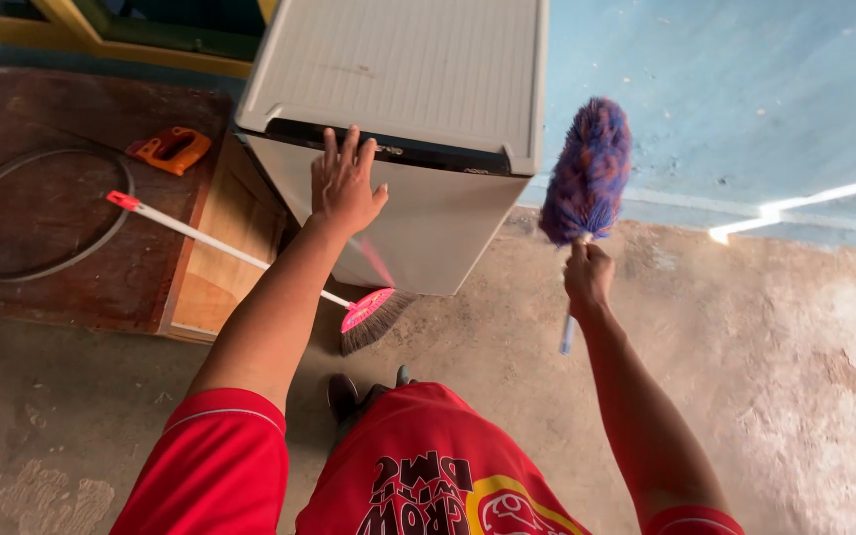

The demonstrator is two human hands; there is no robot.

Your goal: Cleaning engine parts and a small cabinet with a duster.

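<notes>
My left hand (345,183) rests flat, fingers spread, on the front top edge of a small grey-white refrigerator (418,79) standing on the floor. My right hand (588,277) grips the thin handle of a fluffy purple-and-blue duster (588,168), held upright to the right of the refrigerator, its head close to the cabinet's right corner but apart from it.
A broom (369,317) with a white stick and pink head leans against the refrigerator's left front. A low wooden platform (71,277) at left carries a grey hoop (42,213) and an orange handle (168,149). A blue wall (745,89) stands behind, with a rough concrete floor (765,376) below.
</notes>
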